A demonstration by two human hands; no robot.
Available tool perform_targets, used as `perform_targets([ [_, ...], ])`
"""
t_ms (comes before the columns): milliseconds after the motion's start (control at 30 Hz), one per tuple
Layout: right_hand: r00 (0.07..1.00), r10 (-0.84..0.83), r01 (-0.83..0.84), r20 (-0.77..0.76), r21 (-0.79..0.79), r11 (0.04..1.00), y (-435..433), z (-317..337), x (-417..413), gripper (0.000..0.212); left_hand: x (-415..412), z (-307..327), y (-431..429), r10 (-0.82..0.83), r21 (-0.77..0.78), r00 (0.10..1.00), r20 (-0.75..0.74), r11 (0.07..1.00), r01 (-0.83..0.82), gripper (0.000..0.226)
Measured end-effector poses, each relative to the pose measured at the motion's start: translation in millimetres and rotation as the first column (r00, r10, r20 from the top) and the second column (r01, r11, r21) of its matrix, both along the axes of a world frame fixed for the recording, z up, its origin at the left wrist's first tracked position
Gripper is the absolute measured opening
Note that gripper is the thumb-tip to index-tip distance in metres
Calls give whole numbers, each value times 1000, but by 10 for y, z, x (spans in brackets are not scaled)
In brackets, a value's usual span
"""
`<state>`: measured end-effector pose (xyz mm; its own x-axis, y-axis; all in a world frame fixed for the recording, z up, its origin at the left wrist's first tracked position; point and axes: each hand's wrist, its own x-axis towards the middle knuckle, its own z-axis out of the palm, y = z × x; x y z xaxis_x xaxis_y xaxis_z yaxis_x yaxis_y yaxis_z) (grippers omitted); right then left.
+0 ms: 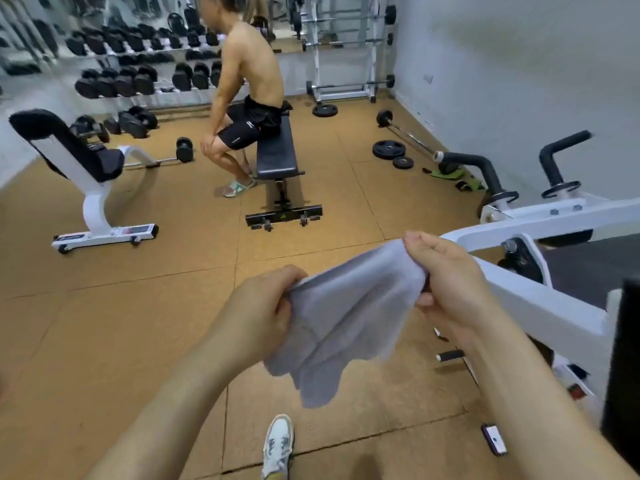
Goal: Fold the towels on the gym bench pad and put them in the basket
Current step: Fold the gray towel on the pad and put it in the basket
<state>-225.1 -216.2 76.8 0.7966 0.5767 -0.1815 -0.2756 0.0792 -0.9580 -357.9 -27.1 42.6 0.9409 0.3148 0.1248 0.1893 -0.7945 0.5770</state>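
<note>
A pale grey towel [341, 317] hangs in the air between my hands, above the cork-coloured floor. My left hand [263, 303] pinches its left upper edge. My right hand [446, 289] grips its right upper corner, fingers curled over the cloth. The towel droops in loose folds below both hands. A black bench pad [585, 268] lies at the right edge inside a white machine frame. No basket is in view.
A person sits on a black flat bench [277, 150] ahead. A white incline bench [86, 178] stands at the left. Dumbbell racks line the back wall. Weight plates and a barbell [398, 147] lie at the right. A phone [493, 439] lies on the floor near my shoe [277, 445].
</note>
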Motion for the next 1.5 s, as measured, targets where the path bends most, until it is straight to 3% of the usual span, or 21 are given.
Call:
perform_targets([
  [133, 995, -87, 90, -49, 54, 994, 463, 113, 489, 30, 779, -201, 832, 124, 166, 989, 84, 977, -136, 28],
  [200, 988, -150, 152, -42, 42, 988, 716, 202, 696, 30, 1121, -104, 1082, 120, 147, 985, 126, 979, -138, 24],
  [267, 973, -230, 230, -6, -1, 973, 938, 304, 871, 30, 1347, 70, 1141, -64, -24, 982, 175, 997, 69, 23],
  [333, 947, -315, 317, 58, -38, 948, 1143, 420, 1049, 29, 1525, 278, 1099, -241, -260, 937, 254, 916, 306, 23],
  [400, 922, -371, 380, 115, -72, 922, 1300, 520, 1224, 25, 1754, 406, 1028, -341, -371, 891, 298, 819, 438, 28],
  [567, 839, -515, 530, 176, -50, 847, 1476, 706, 1581, 5, 2464, 473, 962, -469, -184, 842, 266, 833, 522, 48],
  [667, 776, -595, 611, 208, -13, 792, 1484, 706, 1875, 24, 3022, 476, 952, -450, -157, 824, 345, 837, 523, 27],
  [767, 742, -627, 655, 238, -55, 753, 1434, 625, 2223, 25, 3612, 416, 960, -435, -27, 800, 413, 872, 488, 17],
  [933, 711, -599, 692, 368, -215, 689, 1163, 566, 2882, 30, 4426, 538, 980, -541, -4, 740, 399, 806, 592, 18],
  [1000, 654, -574, 749, 494, -312, 585, 1082, 566, 3135, 21, 4734, 653, 935, -619, -130, 694, 367, 705, 698, 22],
  [1100, 540, -487, 840, 687, -398, 370, 940, 596, 3510, 14, 5216, 785, 804, -729, -382, 608, 314, 489, 784, 24],
  [1167, 509, -476, 860, 717, -399, 319, 821, 618, 3700, 17, 5529, 837, 717, -790, -500, 542, 286, 359, 788, 26],
  [1233, 521, -547, 854, 655, -392, 343, 663, 640, 3866, 13, 5851, 859, 628, -860, -595, 450, 241, 235, 768, 20],
  [1367, 572, -675, 819, 466, -374, 435, 399, 666, 4126, 24, 6447, 888, 420, -979, -589, 200, 50, 132, 797, 21],
  [1433, 500, -739, 861, 451, -351, 369, 277, 657, 4279, 27, 6750, 867, 308, -998, -531, 39, -50, 60, 846, 26],
  [1500, 368, -809, 921, 459, -296, 252, 162, 643, 4403, 30, 7030, 820, 206, -978, -528, -120, -170, -13, 849, 29],
])
